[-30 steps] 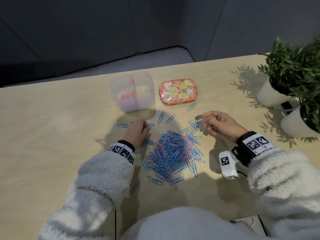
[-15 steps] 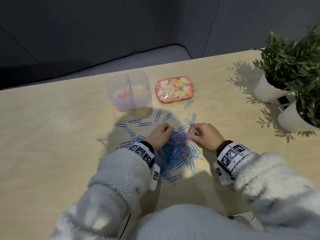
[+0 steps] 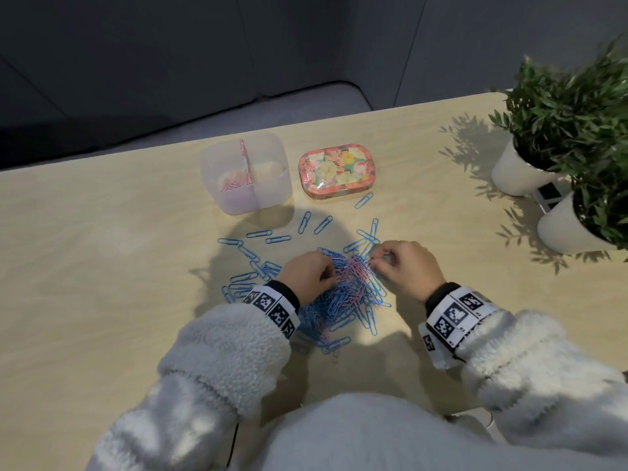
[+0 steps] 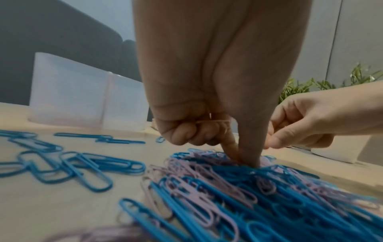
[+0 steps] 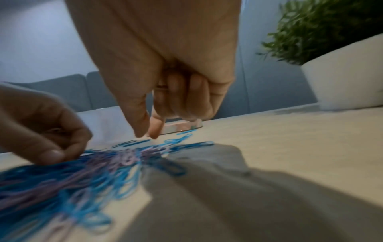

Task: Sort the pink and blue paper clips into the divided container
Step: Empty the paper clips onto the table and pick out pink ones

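Observation:
A heap of blue and pink paper clips (image 3: 346, 300) lies on the table in front of me. My left hand (image 3: 328, 275) is on its left side. In the left wrist view its thumb and forefinger (image 4: 246, 162) pinch down into the heap (image 4: 228, 188), while the curled fingers hold a pink clip (image 4: 213, 122). My right hand (image 3: 375, 258) hovers at the heap's far right edge with thumb and forefinger (image 5: 149, 136) close together; a thin pink clip seems pinched there. The clear divided container (image 3: 244, 202) stands beyond, with pink clips (image 3: 232, 185) in its left compartment.
Loose blue clips (image 3: 258, 234) lie scattered between the heap and the container. A floral tin (image 3: 338, 171) sits right of the container. Two potted plants in white pots (image 3: 516, 175) stand at the table's right edge.
Both hands have come inward to the heap: the left from its left fringe onto it, the right down from above the far right clips to the heap's edge.

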`<action>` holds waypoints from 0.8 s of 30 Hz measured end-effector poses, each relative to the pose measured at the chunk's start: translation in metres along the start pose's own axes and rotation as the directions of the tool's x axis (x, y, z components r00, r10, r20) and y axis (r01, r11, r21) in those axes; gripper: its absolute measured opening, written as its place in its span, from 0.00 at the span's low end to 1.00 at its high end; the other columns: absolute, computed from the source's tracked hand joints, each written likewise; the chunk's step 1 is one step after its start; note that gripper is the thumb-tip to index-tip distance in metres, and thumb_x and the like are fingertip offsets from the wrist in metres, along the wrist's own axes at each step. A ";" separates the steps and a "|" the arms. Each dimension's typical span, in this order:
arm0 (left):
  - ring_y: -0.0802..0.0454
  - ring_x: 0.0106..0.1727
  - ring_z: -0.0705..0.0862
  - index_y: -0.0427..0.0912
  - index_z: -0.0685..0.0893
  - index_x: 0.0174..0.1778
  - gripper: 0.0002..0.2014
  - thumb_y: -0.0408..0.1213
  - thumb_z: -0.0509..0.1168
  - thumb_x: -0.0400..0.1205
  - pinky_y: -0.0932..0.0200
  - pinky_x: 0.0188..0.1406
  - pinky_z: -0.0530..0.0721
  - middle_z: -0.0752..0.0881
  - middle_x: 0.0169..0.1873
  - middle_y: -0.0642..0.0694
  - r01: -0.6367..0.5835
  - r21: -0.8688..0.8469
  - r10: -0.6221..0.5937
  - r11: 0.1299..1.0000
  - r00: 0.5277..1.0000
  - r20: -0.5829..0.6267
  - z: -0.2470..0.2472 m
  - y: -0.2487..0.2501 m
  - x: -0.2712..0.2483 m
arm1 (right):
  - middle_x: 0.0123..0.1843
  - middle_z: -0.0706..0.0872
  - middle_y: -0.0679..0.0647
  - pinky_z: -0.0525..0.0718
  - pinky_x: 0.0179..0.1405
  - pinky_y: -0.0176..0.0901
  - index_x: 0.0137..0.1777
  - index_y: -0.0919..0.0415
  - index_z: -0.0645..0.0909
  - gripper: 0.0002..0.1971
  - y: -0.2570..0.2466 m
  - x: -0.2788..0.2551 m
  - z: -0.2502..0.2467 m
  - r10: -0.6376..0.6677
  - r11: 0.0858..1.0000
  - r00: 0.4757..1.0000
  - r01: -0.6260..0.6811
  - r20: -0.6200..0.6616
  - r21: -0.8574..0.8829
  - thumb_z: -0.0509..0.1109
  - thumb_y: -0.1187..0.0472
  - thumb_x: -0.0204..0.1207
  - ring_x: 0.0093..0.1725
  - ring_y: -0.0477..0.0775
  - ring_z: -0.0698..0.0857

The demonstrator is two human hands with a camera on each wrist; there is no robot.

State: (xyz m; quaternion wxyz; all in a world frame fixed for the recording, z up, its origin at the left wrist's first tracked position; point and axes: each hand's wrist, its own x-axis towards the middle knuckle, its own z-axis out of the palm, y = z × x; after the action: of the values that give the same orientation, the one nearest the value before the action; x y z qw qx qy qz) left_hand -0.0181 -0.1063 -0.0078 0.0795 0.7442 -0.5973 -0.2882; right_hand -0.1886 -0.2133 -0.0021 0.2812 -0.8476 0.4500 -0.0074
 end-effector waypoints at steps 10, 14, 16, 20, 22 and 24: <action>0.44 0.57 0.81 0.43 0.80 0.55 0.10 0.42 0.63 0.81 0.49 0.54 0.79 0.82 0.55 0.43 0.056 0.043 -0.050 0.998 0.990 -0.129 -0.005 0.004 0.006 | 0.48 0.89 0.58 0.77 0.44 0.48 0.50 0.52 0.83 0.08 -0.019 0.000 0.024 -0.053 0.984 0.999 0.054 0.010 -0.171 0.65 0.54 0.76 0.53 0.64 0.84; 0.44 0.54 0.82 0.42 0.83 0.52 0.08 0.40 0.62 0.82 0.52 0.49 0.79 0.82 0.52 0.43 0.051 0.039 -0.045 0.998 0.989 -0.139 -0.008 -0.001 0.008 | 0.20 0.73 0.49 0.67 0.29 0.40 0.41 0.61 0.87 0.08 -0.002 0.007 0.019 0.047 0.938 0.999 -0.039 -0.016 0.344 0.73 0.56 0.72 0.23 0.51 0.71; 0.45 0.49 0.82 0.42 0.83 0.51 0.08 0.40 0.61 0.83 0.53 0.46 0.78 0.82 0.49 0.43 0.067 0.014 -0.064 0.998 0.984 -0.167 -0.011 -0.005 0.004 | 0.17 0.72 0.49 0.65 0.19 0.32 0.40 0.69 0.86 0.08 0.003 0.007 0.010 0.135 0.736 0.990 -0.118 0.026 0.666 0.73 0.63 0.73 0.16 0.41 0.65; 0.50 0.37 0.74 0.42 0.83 0.47 0.07 0.40 0.62 0.82 0.58 0.37 0.70 0.73 0.33 0.51 0.128 -0.096 -0.147 0.987 0.961 -0.235 -0.025 -0.021 -0.004 | 0.23 0.82 0.50 0.63 0.14 0.28 0.37 0.66 0.80 0.08 0.015 0.010 -0.011 0.214 0.342 0.943 -0.318 0.256 0.884 0.64 0.70 0.78 0.17 0.40 0.70; 0.54 0.29 0.70 0.41 0.84 0.45 0.07 0.40 0.64 0.81 0.59 0.31 0.66 0.69 0.26 0.53 0.155 -0.192 -0.199 0.969 0.952 -0.235 -0.031 -0.032 -0.006 | 0.27 0.84 0.53 0.67 0.16 0.30 0.38 0.66 0.78 0.09 0.026 0.012 -0.018 0.166 0.183 0.928 -0.362 0.334 0.914 0.61 0.70 0.79 0.20 0.43 0.75; 0.56 0.26 0.67 0.40 0.84 0.44 0.06 0.38 0.65 0.80 0.61 0.27 0.63 0.68 0.24 0.52 0.179 -0.301 -0.251 0.937 0.943 -0.219 -0.035 -0.043 -0.007 | 0.25 0.84 0.52 0.72 0.17 0.30 0.39 0.65 0.78 0.08 0.034 0.013 -0.024 0.144 0.084 0.924 -0.368 0.354 0.926 0.59 0.69 0.78 0.20 0.43 0.78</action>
State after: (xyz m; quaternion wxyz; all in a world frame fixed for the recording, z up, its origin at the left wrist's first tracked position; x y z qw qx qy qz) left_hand 0.0361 -0.0953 0.0035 0.2265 0.8176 -0.4504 -0.2783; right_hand -0.2128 -0.2493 -0.0014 0.7995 -0.3580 0.4483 -0.1777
